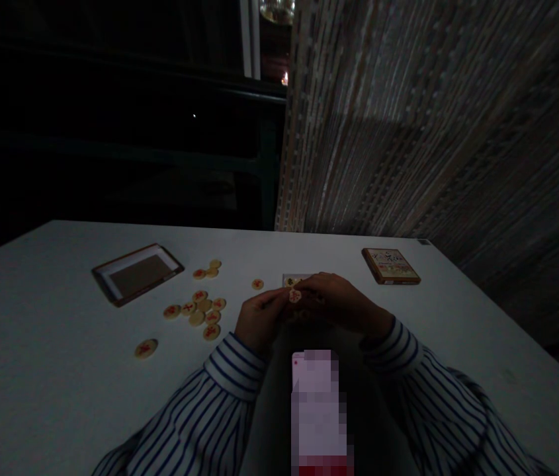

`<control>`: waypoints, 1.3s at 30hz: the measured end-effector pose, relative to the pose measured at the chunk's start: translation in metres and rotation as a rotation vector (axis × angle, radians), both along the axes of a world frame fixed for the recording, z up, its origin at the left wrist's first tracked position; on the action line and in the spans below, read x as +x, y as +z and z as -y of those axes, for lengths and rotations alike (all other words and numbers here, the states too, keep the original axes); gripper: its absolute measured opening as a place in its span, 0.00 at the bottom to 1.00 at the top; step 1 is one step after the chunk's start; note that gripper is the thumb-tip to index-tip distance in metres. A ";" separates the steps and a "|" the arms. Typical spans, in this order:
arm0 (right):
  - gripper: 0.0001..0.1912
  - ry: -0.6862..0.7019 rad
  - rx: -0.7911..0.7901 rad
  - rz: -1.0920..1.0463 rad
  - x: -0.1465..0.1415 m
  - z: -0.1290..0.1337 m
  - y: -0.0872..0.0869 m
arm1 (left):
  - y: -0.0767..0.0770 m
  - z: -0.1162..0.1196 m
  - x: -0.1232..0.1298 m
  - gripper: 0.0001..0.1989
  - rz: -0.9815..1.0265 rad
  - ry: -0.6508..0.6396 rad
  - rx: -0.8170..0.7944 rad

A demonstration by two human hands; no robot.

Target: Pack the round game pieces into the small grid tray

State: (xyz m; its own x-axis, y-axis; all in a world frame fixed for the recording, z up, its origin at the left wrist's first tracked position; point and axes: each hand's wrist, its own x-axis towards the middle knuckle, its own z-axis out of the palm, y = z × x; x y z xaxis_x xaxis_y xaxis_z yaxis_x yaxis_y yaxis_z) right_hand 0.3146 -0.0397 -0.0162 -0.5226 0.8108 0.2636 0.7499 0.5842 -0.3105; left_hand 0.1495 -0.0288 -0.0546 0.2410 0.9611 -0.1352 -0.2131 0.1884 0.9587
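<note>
My left hand [260, 318] and my right hand [341, 299] meet over the middle of the table, fingers bent inward. Between their fingertips is a round Chinese chess piece [295, 296] with a red character. Both hands are closed at this piece; the undersides of the right fingers lie in deep shadow. Just behind the fingers, a small tray [285, 276] shows pieces with dark characters, its near part hidden by my hands. One loose piece [258, 284] lies left of the tray. Farther left is a loose cluster of several pieces [196, 318], mostly marked red, some blank side up.
An open shallow box lid [174, 268] lies at the left, and a closed printed box [391, 266] at the right. A lone piece [146, 348] lies near the left front. A lit phone [316, 403] is below my hands. A string curtain [358, 132] hangs behind the white table [61, 396].
</note>
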 end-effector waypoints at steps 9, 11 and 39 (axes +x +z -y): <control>0.14 0.008 0.042 0.032 -0.001 0.004 0.004 | 0.000 0.001 -0.002 0.14 -0.025 0.035 0.011; 0.15 -0.002 0.043 0.042 -0.001 0.004 0.003 | 0.000 0.001 -0.002 0.13 -0.037 0.039 0.013; 0.18 -0.002 -0.022 0.272 0.009 0.000 -0.003 | -0.011 -0.016 -0.016 0.15 -0.331 0.254 0.196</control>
State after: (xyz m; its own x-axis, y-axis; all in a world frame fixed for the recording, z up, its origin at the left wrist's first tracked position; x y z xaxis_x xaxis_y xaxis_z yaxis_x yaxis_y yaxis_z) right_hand 0.3240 -0.0396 -0.0193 -0.5699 0.8161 0.0958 0.8088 0.5777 -0.1100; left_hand 0.1330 -0.0132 -0.0655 -0.0313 0.9992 0.0254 0.0945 -0.0223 0.9953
